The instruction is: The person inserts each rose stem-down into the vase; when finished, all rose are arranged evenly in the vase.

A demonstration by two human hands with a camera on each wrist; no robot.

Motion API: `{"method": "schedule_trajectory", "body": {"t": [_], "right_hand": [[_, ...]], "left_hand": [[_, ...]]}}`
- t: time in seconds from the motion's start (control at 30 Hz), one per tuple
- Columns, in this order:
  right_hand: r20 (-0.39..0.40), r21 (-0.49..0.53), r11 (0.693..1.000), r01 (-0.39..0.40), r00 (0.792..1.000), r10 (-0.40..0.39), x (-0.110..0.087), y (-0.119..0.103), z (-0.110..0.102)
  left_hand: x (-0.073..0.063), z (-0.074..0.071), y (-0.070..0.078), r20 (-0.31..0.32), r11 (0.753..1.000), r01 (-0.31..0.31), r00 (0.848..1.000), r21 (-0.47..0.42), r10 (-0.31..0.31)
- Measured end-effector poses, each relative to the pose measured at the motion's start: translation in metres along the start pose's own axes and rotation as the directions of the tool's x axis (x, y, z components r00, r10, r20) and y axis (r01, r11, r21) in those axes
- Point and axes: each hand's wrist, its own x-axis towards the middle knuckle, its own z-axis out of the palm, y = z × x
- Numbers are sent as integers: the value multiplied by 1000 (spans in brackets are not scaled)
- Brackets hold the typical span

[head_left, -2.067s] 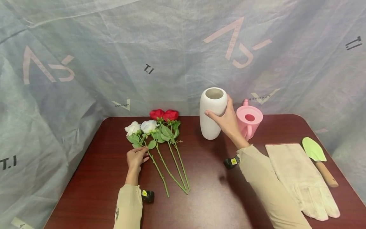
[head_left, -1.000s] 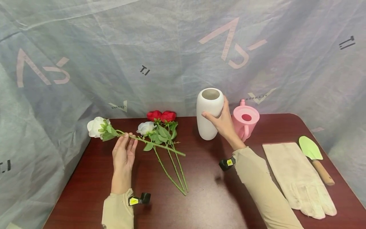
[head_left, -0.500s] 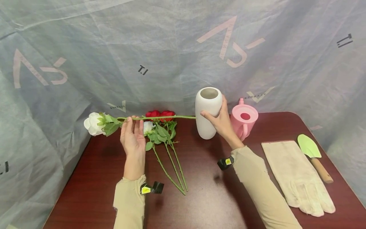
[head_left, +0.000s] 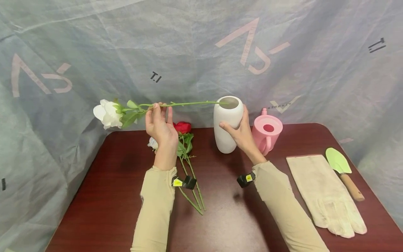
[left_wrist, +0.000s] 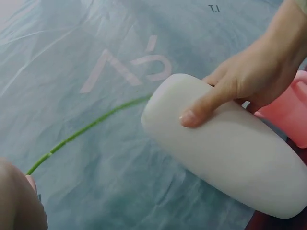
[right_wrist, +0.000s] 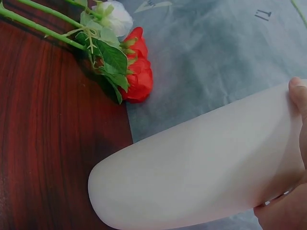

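Note:
My left hand (head_left: 162, 127) is raised and pinches a white rose (head_left: 108, 113) by its green stem, just below the leaves. The stem lies nearly level, bloom to the left. Its cut end is at the mouth of a white vase (head_left: 225, 131); how far inside it reaches I cannot tell. My right hand (head_left: 244, 134) grips the vase's right side, thumb across the front, and the vase stands upright. In the left wrist view the stem (left_wrist: 91, 125) bends toward the vase rim. Beneath my left arm lie red roses (right_wrist: 139, 72) and another white rose (right_wrist: 112, 18), partly hidden in the head view.
A pink watering can (head_left: 267, 131) stands right beside the vase and my right hand. On the right lie cream gloves (head_left: 324, 192) and a trowel (head_left: 338, 161) with a wooden handle. A grey cloth backdrop (head_left: 189, 52) rises behind the dark red table (head_left: 104, 196).
My left hand took the white rose from the table, turned its stem level, then lifted it up and rightward until the end met the vase's mouth. My right hand kept its grip on the vase.

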Motion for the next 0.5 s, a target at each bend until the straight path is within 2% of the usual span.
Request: {"method": "schedule_trajectory", "body": {"t": [0.23,0.33,0.5], "right_hand": [[1,-13,1000,11,1000,-11,0,1,2],[-6,-12,1000,19,1000,-19,0,2,1],[-14,-10,1000,22,1000,-22,-1,3,-2]], "left_hand": [[-1,14,-8,9,996,-52,999,72,52],[-3,20,-11,48,991,-77,996,106,72],[-5,31,-17,133,988,-90,988,127,72]]}}
